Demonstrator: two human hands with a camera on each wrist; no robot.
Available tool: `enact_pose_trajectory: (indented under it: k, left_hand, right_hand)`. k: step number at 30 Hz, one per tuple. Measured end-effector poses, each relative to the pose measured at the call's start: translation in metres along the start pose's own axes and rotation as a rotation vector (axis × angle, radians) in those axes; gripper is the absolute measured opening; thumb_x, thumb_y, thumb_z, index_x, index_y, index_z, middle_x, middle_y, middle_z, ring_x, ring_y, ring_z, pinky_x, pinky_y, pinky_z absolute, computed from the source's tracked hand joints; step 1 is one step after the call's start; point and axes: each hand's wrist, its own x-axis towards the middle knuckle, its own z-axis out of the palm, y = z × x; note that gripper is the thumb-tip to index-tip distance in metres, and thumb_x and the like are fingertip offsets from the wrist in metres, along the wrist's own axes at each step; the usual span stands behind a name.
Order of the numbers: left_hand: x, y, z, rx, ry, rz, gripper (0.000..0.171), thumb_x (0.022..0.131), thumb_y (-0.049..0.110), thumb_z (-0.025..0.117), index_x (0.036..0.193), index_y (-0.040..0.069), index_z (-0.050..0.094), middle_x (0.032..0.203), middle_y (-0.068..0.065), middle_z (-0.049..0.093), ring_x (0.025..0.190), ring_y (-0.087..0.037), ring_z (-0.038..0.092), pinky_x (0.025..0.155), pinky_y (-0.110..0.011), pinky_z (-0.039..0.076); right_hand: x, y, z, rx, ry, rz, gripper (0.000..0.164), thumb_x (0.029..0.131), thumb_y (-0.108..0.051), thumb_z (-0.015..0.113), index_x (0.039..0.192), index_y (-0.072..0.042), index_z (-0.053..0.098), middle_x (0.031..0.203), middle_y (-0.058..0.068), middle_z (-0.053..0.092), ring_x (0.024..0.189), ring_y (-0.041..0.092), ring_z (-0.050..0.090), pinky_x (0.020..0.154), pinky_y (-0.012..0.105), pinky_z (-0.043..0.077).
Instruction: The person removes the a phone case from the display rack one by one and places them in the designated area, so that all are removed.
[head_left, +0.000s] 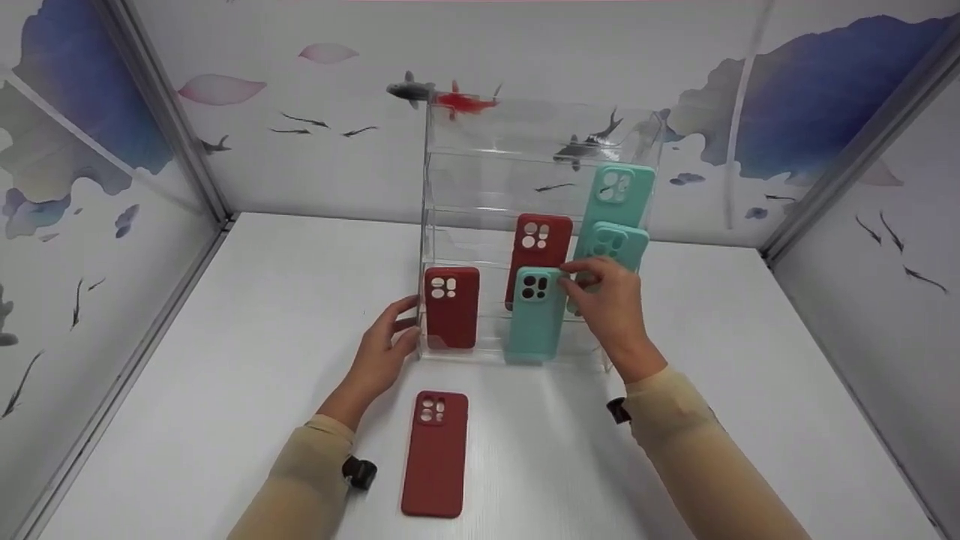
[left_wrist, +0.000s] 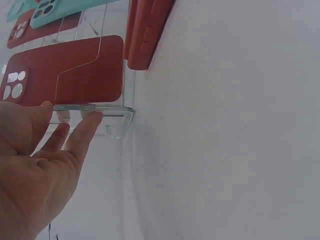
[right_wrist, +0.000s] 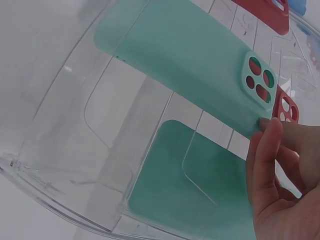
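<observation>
A clear acrylic rack point(head_left: 487, 180) stands upright with phone cases in its tiers. My right hand point(head_left: 611, 304) pinches the upper right corner of a mint green phone case point(head_left: 538, 319), whose lower end sits low at the front of the rack. Its camera cutouts point(right_wrist: 259, 80) show in the right wrist view. My left hand point(head_left: 382, 349) touches the rack's left side, fingertips along the clear side panel point(left_wrist: 92, 107) in the left wrist view. Right beside it, a red case point(head_left: 452, 311) stands in the lowest tier.
Another red case point(head_left: 435, 454) lies flat on the white table point(head_left: 262, 300) in front of the rack. Higher up stand a red case point(head_left: 551, 244) and two mint cases, one upper point(head_left: 624, 195) and one lower point(head_left: 634, 244). Printed walls point(head_left: 315, 172) enclose the table.
</observation>
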Motion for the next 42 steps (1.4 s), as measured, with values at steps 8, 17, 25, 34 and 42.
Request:
enact_pose_trajectory:
  k: [8,17,25,34,42]
  left_hand:
    - [0.000,0.001,0.000,0.037,-0.002,-0.028,0.054,0.107,0.017,0.056,0.158,0.019,0.039,0.163,-0.005,0.041,0.144,-0.028,0.051,0.113,-0.039,0.053]
    - [0.000,0.001,0.002,0.038,-0.006,-0.021,0.053,0.108,0.016,0.055,0.158,0.019,0.039,0.163,-0.005,0.041,0.144,-0.028,0.050,0.113,-0.041,0.053]
    - [0.001,0.001,0.003,0.031,-0.006,-0.020,0.053,0.108,0.016,0.055,0.158,0.019,0.039,0.163,-0.005,0.042,0.144,-0.028,0.051,0.114,-0.040,0.053]
    - [0.001,0.002,0.001,0.016,-0.002,-0.013,0.053,0.108,0.015,0.055,0.158,0.016,0.040,0.163,-0.007,0.042,0.143,-0.030,0.051,0.113,-0.043,0.053]
    - [0.001,0.004,0.001,0.048,0.000,-0.040,0.052,0.108,0.013,0.055,0.158,0.017,0.039,0.163,-0.005,0.042,0.142,-0.028,0.052,0.112,-0.040,0.054]
  right_hand:
    - [-0.002,-0.003,-0.007,-0.027,-0.017,-0.059,0.020,0.089,-0.009,0.082,0.109,-0.010,0.081,0.108,0.008,0.073,0.093,0.023,0.072,0.084,0.042,0.067]
    - [-0.008,-0.010,-0.013,-0.022,-0.047,-0.066,0.018,0.087,-0.008,0.084,0.105,-0.010,0.081,0.106,0.007,0.075,0.092,0.023,0.075,0.088,0.041,0.067]
    - [-0.011,-0.017,-0.018,0.022,-0.078,-0.058,0.018,0.087,-0.012,0.084,0.104,-0.012,0.082,0.101,0.003,0.077,0.087,0.016,0.075,0.085,0.032,0.066]
    - [-0.016,-0.024,-0.025,0.115,-0.040,-0.105,0.018,0.087,-0.012,0.084,0.105,-0.013,0.082,0.102,0.002,0.077,0.088,0.017,0.075,0.079,0.015,0.062]
    - [-0.023,-0.037,-0.033,0.199,-0.046,-0.096,0.018,0.087,-0.016,0.085,0.104,-0.013,0.082,0.101,0.004,0.076,0.087,0.019,0.075,0.080,0.016,0.063]
